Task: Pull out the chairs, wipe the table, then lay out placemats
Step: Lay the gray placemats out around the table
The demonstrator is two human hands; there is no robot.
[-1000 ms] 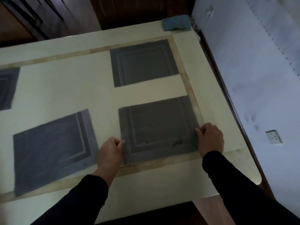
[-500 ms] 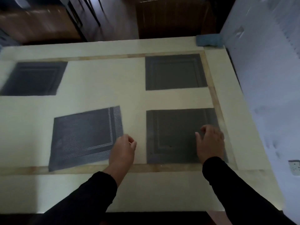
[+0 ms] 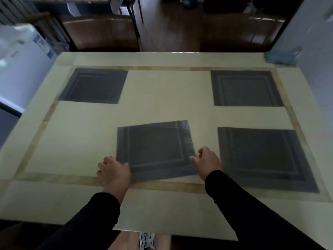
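Four placemats lay on your bench (image 3: 162, 112); the near-middle placemat (image 3: 155, 150) sat skewed, long axis left-right. Your left hand (image 3: 113, 173) and right hand (image 3: 207, 162) pinched its corners.

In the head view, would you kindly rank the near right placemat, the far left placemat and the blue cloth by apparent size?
1. Near right placemat, largest, though nearness inflates it.
2. Far left placemat.
3. Blue cloth, smallest.

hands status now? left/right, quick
Left hand: at the near-left corner of the crooked placemat, fingers curled; a real grip can't be told.
Right hand: at that placemat's near-right edge, fingers curled; whether it's pinching can't be told.
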